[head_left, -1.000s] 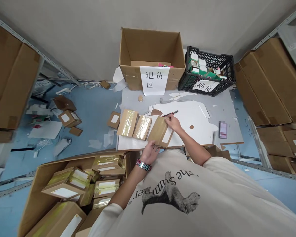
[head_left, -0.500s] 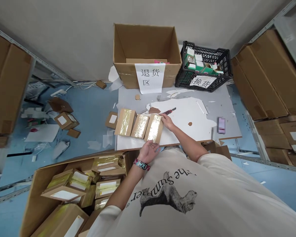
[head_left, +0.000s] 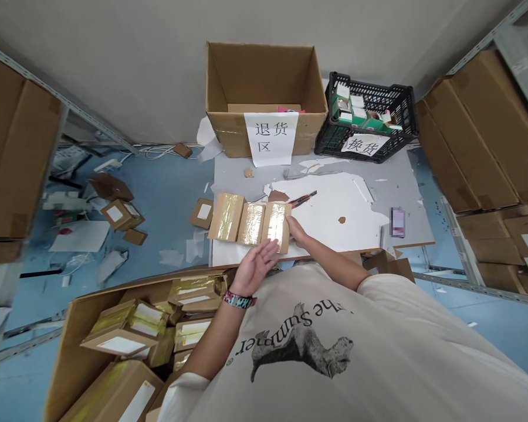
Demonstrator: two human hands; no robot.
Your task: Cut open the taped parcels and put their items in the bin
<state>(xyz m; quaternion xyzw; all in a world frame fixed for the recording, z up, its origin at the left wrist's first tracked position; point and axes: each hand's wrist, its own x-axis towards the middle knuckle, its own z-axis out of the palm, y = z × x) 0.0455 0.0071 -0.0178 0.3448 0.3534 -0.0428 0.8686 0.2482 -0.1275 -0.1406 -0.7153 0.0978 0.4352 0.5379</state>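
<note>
Three taped cardboard boxes stand side by side on the table: a left box (head_left: 226,217), a middle box (head_left: 251,224) and a right box (head_left: 276,221). My right hand (head_left: 295,230) rests against the right side of the right box, its fingers partly hidden behind it. My left hand (head_left: 256,265) is open, palm turned up, with its fingertips at the near end of the right box. It wears a patterned wristband. Behind the right box lies a red and black utility knife (head_left: 303,199).
A large open carton (head_left: 226,135) and a black crate (head_left: 323,138) of small boxes stand at the back. A phone (head_left: 397,223) lies at the table's right. A big carton (head_left: 66,351) full of parcels sits at my left. Shelves with boxes (head_left: 484,140) flank the table.
My left hand has spread its fingers and moved slightly left, over the right box's near end. My right hand has slid down that box's side. The right box now stands straighter.
</note>
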